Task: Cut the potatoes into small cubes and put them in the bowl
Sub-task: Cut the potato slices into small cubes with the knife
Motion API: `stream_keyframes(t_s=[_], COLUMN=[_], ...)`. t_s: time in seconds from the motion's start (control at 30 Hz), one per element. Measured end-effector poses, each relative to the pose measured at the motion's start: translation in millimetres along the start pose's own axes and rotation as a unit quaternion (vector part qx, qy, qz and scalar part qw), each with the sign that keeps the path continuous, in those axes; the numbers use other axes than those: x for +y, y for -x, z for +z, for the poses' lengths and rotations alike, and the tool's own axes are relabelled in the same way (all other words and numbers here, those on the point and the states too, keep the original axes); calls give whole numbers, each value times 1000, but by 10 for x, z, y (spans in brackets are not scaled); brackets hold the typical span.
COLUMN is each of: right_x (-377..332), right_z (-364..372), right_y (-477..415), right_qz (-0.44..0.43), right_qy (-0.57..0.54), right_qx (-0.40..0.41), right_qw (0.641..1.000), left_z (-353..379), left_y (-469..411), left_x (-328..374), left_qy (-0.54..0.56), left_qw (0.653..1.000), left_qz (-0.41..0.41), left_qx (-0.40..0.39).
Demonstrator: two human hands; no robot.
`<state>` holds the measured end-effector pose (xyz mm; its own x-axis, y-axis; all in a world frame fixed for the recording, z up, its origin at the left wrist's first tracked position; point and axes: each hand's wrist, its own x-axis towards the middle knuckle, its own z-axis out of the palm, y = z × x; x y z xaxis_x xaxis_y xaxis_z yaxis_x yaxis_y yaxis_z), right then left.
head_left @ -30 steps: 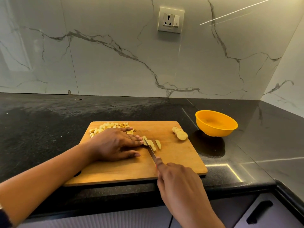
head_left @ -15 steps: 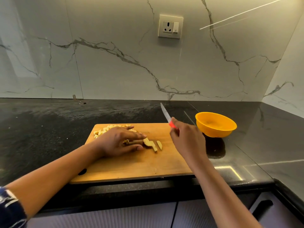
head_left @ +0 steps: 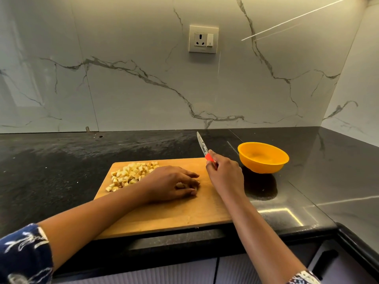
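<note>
On the left of the dark tabletop (head_left: pixel 61 160) lies the wooden cutting board (head_left: pixel 174 216). On its far left part we see a loose heap of potato cubes (head_left: pixel 131 175), small and fairly even. We take that heap as the finished share of the cutting. As far as we can tell, none of it has gone into the bowl.

Just right of the heap, the left hand (head_left: pixel 172 184) rests on the board, its grip curled round a few larger potato pieces (head_left: pixel 180 185). Only a pale bit shows between fingers and thumb, so we cannot say how many there are or what shape they have. We judge these to be the next lot awaiting the blade.

Further right, the right hand (head_left: pixel 224 175) is raised over the far right part of the board. Its grip is closed round the red handle of the knife (head_left: pixel 203 147), with the blade pointing up and away, clear of the potato. We cannot tell whether more potato lies behind this hand.

At the far right the orange bowl (head_left: pixel 263 157) stands on the tabletop, near the board's far corner but apart from it. We see no potato in it.

In our judgement the dicing is well advanced but not finished. The pieces under the left hand need cutting down, and the whole transfer of cubes into the bowl is not yet begun.
</note>
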<state>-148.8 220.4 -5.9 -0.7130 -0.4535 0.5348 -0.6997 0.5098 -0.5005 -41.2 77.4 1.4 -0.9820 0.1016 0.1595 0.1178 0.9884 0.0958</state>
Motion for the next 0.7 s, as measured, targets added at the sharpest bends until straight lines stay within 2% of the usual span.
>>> stream_keyframes(t_s=[0.2,0.37,0.53,0.7], right_x=[16,22,39,49], right_z=[1,17,11,12], right_y=[-1,-1,-2,-3], right_qz=[5,6,3,3], right_qy=[2,-5,-2,-4], right_qx=[1,1,2,-2], right_qw=[1000,1000,1000,1000], left_z=[13,15,75,28], left_y=[-7,10,-58,-10], left_x=[-38,-10,60,-10], left_qy=[22,76,60,125], left_qw=[998,994,994,986], left_qz=[-32,-58,-66,-89], left_qx=[47,46,56,63])
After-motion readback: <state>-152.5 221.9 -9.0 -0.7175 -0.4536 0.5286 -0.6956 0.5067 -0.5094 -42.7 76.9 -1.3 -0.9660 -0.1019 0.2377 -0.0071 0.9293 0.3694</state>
